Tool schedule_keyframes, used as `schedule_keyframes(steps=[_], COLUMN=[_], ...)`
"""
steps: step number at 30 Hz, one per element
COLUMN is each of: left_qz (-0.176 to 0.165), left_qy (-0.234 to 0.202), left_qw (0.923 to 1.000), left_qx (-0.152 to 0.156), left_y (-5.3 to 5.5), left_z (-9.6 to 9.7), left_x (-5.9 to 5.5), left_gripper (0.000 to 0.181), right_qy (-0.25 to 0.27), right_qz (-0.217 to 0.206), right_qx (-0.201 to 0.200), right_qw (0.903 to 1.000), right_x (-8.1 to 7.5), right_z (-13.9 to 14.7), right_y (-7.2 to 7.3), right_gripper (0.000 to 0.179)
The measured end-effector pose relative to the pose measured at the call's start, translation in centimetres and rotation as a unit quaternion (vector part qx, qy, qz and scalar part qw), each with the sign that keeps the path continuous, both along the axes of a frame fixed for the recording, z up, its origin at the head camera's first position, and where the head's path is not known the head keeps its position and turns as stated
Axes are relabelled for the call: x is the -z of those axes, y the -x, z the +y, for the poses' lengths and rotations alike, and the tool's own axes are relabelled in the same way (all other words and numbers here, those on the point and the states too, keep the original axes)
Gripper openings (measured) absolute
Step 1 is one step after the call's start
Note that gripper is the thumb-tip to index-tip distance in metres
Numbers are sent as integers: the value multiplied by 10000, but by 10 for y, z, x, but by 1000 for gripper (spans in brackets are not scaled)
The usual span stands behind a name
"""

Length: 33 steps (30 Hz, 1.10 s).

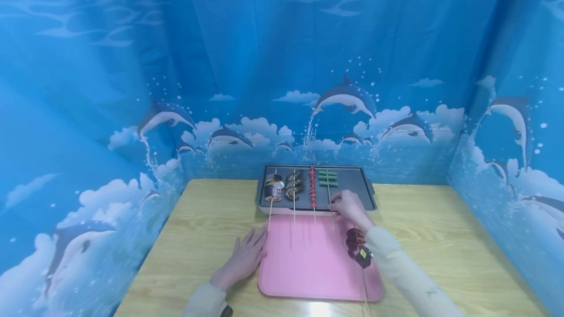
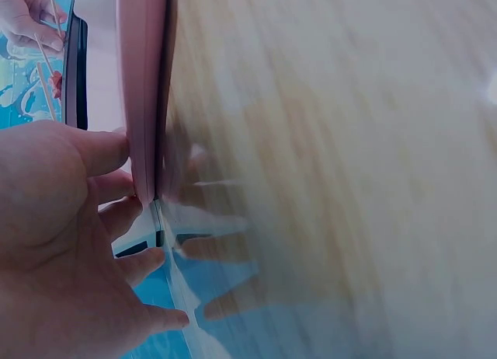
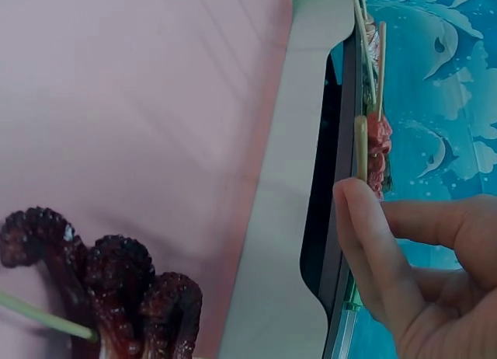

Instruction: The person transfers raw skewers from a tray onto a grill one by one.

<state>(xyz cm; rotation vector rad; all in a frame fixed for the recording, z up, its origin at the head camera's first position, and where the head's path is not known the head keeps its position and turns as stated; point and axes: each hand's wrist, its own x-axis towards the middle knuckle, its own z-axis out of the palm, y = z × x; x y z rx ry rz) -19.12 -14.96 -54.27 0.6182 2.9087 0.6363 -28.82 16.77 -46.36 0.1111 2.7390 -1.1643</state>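
My right hand [image 1: 350, 207] pinches the stick of a skewer of green vegetable pieces [image 1: 328, 184] near the grill pan's front edge; in the right wrist view its fingertips [image 3: 359, 189] meet at the stick's end. The green pieces lie on the dark grill pan [image 1: 352, 187]. My left hand [image 1: 244, 258] rests against the left edge of the pink tray [image 1: 317, 263], fingers spread and fairly straight; the left wrist view shows the thumb touching the rim. Below my right forearm, an octopus skewer [image 3: 116, 289] lies on the tray's right side, partly hidden in the head view.
Left of the green skewer, the pan carries a red meat skewer [image 1: 313, 187], a shrimp skewer [image 1: 294, 187] and a silvery fish skewer [image 1: 273, 187]. Their sticks overhang the pan's front towards the tray. Wooden tabletop [image 1: 185, 238] surrounds everything, with a blue dolphin curtain [image 1: 282, 87] behind.
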Motion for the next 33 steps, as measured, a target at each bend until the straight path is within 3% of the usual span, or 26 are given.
schedule_keyframes(steps=[8,17,21,26,33], left_qz=[-13,-63,-71,-91,-147], left_qy=[-99,-90,-87,-100,-53], left_qw=[9999,9999,9999,9999,9998], left_qx=[19,-82,-101,-97,-128], left_y=[0,1,1,0,0], left_z=[1,1,0,1,2], left_x=[0,1,1,-2,-2], left_gripper=[52,53,53,53,53], right_qy=[-569,573,773,1015,1258], right_qz=[555,1119,1351,1274,693], right_qx=[36,144,163,220,201], right_qw=[9968,9920,9877,9864,9894], right_x=[-1,-6,-5,-1,18], right_z=[4,22,33,47,66], right_y=[-6,-37,-58,-84,-123], right_gripper=[31,30,28,29,31])
